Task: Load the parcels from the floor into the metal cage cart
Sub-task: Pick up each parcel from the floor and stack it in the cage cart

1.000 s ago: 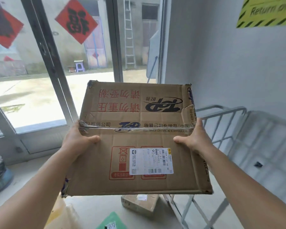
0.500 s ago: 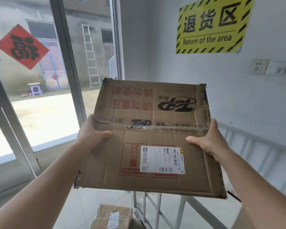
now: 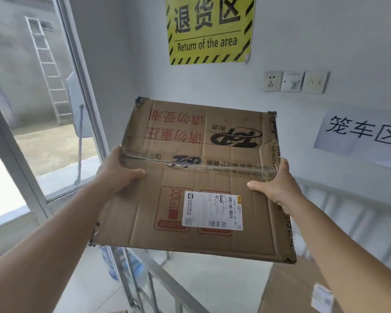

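I hold a flat brown cardboard parcel [image 3: 196, 177] up at chest height, its top printed with red characters, a black logo and a white shipping label. My left hand [image 3: 117, 172] grips its left edge and my right hand [image 3: 275, 184] grips its right edge, thumbs on top. Below the parcel the grey metal cage cart [image 3: 158, 281] shows its near rail and bars. Another brown box [image 3: 303, 290] sits inside the cart at lower right, partly hidden by my right arm.
A white wall with a yellow sign [image 3: 210, 30], sockets [image 3: 294, 82] and a paper notice [image 3: 361, 134] stands behind the cart. A glass window [image 3: 43, 109] fills the left. A blue water bottle [image 3: 131, 269] stands on the floor beside the cart.
The view has swung right and up, from the window toward the wall above the cart. The parcel, held in both hands, now hangs over the cart. The floor parcels have left view.
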A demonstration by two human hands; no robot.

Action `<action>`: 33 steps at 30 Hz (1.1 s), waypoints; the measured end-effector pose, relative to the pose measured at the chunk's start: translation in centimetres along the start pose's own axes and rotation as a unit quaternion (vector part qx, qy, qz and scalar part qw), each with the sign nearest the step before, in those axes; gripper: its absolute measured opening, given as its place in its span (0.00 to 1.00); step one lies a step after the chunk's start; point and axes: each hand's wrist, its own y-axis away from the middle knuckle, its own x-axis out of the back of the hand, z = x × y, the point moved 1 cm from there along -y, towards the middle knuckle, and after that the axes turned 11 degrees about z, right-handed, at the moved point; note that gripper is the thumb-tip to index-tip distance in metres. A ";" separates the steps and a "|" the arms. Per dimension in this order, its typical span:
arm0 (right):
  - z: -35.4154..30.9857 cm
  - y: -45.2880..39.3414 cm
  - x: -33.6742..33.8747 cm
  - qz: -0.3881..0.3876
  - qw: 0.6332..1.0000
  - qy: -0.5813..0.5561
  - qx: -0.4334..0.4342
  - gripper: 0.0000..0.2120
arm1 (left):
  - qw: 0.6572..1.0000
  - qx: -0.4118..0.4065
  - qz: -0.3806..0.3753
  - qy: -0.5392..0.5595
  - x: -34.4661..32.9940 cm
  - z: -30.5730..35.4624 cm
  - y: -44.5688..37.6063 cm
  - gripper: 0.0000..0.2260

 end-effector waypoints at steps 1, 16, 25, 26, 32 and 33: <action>0.9 -0.9 0.1 0.002 1.000 0.000 -0.007 0.55 | 1.000 0.000 -0.007 0.002 -1.7 0.2 -0.6 0.37; 11.6 -8.5 -5.9 0.037 0.983 0.044 -0.176 0.54 | 0.983 0.001 -0.181 -0.019 -22.6 -4.0 -9.3 0.31; 15.4 -9.8 -14.1 0.071 0.954 0.054 -0.287 0.54 | 0.960 0.003 -0.274 -0.054 -31.8 -9.9 -15.3 0.33; 16.1 -9.8 -14.9 0.072 0.950 0.053 -0.298 0.53 | 0.958 0.003 -0.283 -0.055 -32.6 -10.5 -15.4 0.33; 20.2 -10.2 -19.2 0.060 0.937 0.053 -0.339 0.56 | 0.944 0.021 -0.320 -0.079 -37.2 -15.4 -16.1 0.31; 20.9 -10.3 -20.0 0.054 0.935 0.058 -0.345 0.56 | 0.943 0.025 -0.322 -0.082 -37.9 -16.4 -16.1 0.31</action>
